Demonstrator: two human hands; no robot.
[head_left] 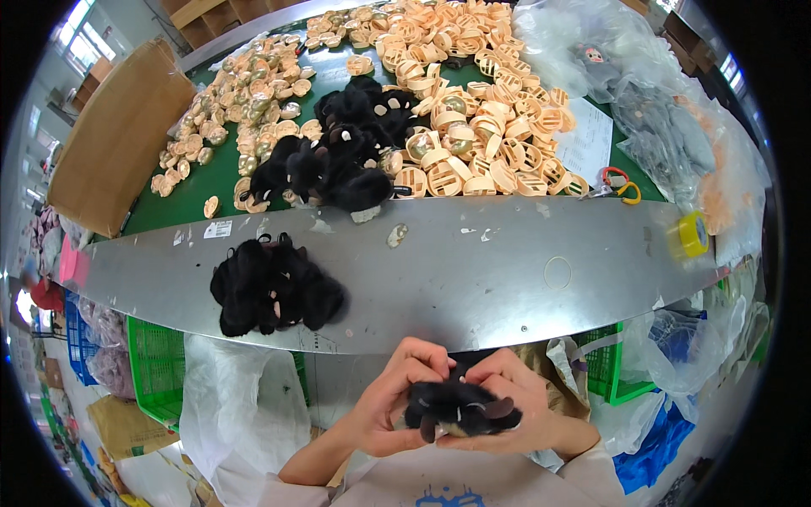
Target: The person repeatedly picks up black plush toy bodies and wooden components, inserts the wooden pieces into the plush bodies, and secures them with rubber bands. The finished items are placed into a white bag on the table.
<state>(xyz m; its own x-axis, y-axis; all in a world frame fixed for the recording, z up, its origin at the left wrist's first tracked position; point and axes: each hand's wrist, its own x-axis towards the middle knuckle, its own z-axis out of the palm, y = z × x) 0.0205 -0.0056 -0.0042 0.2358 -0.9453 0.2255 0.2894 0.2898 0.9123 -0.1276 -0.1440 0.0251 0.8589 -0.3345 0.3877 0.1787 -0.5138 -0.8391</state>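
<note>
Close to my body, just off the table's near edge, I hold a black plush toy piece with dark brown ears. My left hand is closed on its left side, thumb below and fingers bent over the top. On the other side my right hand grips it, fingers curled toward the middle. A pile of similar black plush pieces lies on the metal table edge to the left. Farther back, more black plush pieces are heaped on the green surface.
Many peach plastic rings and half-shells cover the green tabletop. Red and yellow scissors and a yellow tape roll lie right. A cardboard sheet stands left. Green crates and plastic bags sit below the edge.
</note>
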